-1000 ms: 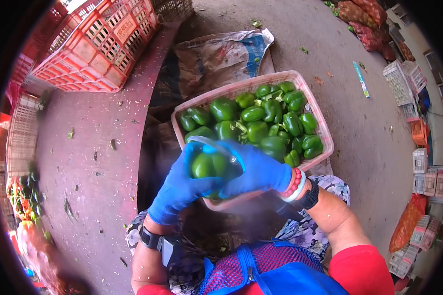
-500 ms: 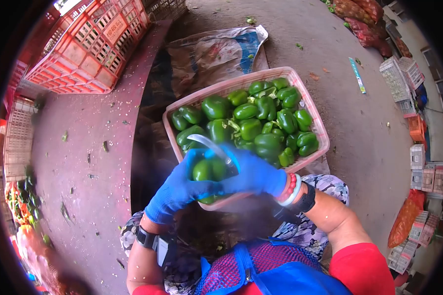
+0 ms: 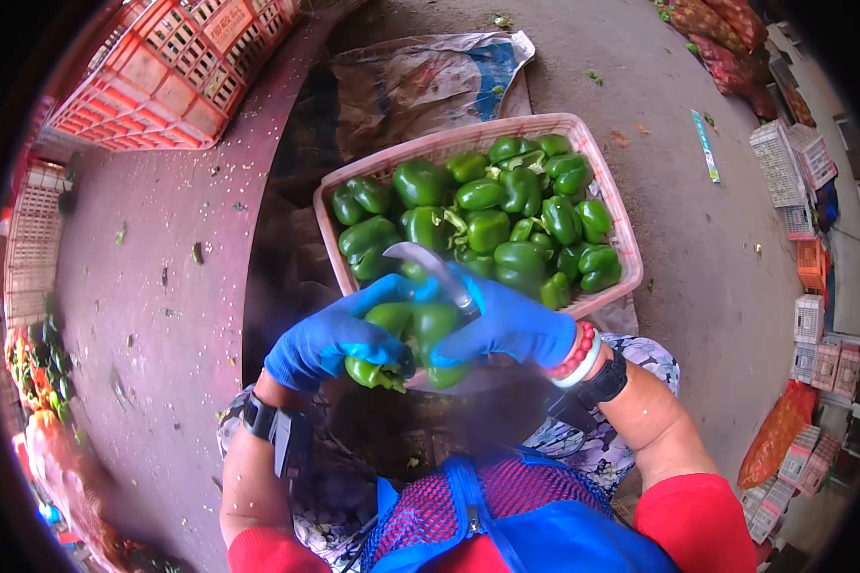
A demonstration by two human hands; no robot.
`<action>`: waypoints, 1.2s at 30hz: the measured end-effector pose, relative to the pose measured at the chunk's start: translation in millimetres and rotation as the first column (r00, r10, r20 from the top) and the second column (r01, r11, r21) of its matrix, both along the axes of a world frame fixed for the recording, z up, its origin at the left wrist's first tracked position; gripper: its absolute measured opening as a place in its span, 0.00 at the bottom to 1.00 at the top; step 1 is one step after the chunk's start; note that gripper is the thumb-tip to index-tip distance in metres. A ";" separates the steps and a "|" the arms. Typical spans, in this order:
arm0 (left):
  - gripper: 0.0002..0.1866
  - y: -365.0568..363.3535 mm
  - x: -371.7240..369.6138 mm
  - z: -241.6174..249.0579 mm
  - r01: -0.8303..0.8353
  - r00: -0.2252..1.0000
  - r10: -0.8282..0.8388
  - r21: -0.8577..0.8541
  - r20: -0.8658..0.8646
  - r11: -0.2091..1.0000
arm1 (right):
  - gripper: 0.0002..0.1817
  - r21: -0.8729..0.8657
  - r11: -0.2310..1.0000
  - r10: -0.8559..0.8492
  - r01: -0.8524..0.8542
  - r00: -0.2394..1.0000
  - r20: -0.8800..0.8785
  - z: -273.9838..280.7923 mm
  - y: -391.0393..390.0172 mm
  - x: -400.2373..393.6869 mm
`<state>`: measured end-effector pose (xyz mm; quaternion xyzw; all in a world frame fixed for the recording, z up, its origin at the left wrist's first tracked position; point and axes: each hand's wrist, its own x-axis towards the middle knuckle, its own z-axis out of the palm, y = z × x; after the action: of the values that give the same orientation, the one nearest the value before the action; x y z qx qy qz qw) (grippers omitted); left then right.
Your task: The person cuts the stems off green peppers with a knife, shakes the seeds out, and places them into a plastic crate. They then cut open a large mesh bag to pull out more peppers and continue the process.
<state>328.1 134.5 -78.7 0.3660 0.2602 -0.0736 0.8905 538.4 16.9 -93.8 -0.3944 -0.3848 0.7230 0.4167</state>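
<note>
A pink plastic basket (image 3: 330, 229) holds several green peppers (image 3: 487, 230). Over its near edge, my left hand (image 3: 339, 334), in a blue glove, is wrapped round a green pepper (image 3: 387, 320). My right hand (image 3: 516, 320), also gloved in blue, grips a curved knife (image 3: 420, 256), its blade pointing up and left; the handle is hidden in my palm. The right fingers also touch a green pepper (image 3: 436, 329) between the two hands. Another pepper with its stem (image 3: 373, 372) shows below my left fingers.
Red crates (image 3: 177, 81) stand at the upper left. A crumpled sheet (image 3: 420, 81) lies beyond the basket. Scraps dot the floor (image 3: 162, 277). White crates (image 3: 779, 162) and mesh sacks (image 3: 774, 435) line the right side; more peppers (image 3: 53, 368) lie far left.
My hands have moved slightly apart, the left one leftward and the right one rightward with the knife. The peppers between them show more, and a stem has come into view.
</note>
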 end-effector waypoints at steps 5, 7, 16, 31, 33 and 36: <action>0.47 2.1 -6.1 -10.1 0.057 0.998 -0.054 -0.075 0.040 0.996 | 0.60 -0.058 0.997 0.054 -0.058 0.996 -0.070 25.1 -1.3 1.9; 0.47 -3.0 -7.5 -13.5 0.029 0.998 -0.028 -0.012 0.050 1.000 | 0.59 -0.059 0.996 0.055 -0.061 0.994 -0.092 27.8 -5.3 1.2; 0.50 -48.0 -9.3 9.7 -0.168 0.982 0.170 -0.035 0.078 0.985 | 0.47 -0.066 0.990 0.107 -0.125 0.970 -0.220 36.1 -38.6 23.2; 0.48 -127.4 29.8 -79.5 0.627 0.732 0.657 0.556 -0.179 -0.546 | 0.30 -0.171 0.878 -0.469 0.447 0.734 -0.492 29.9 -63.6 92.6; 0.54 -126.6 34.6 -87.4 0.678 0.701 0.674 0.511 -0.232 -0.529 | 0.30 -0.123 0.869 -0.484 0.478 0.774 -0.409 34.5 -69.8 93.0; 0.60 -117.6 37.7 -65.9 0.840 0.495 0.506 0.539 -0.706 -0.069 | 0.30 -0.096 0.867 -0.493 0.489 0.814 -0.307 44.3 -76.1 93.1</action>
<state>365.8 16.9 -144.6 0.8225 0.5394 -0.1753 0.0420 631.5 -59.1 -49.5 -0.3597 -0.1926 0.6478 0.6434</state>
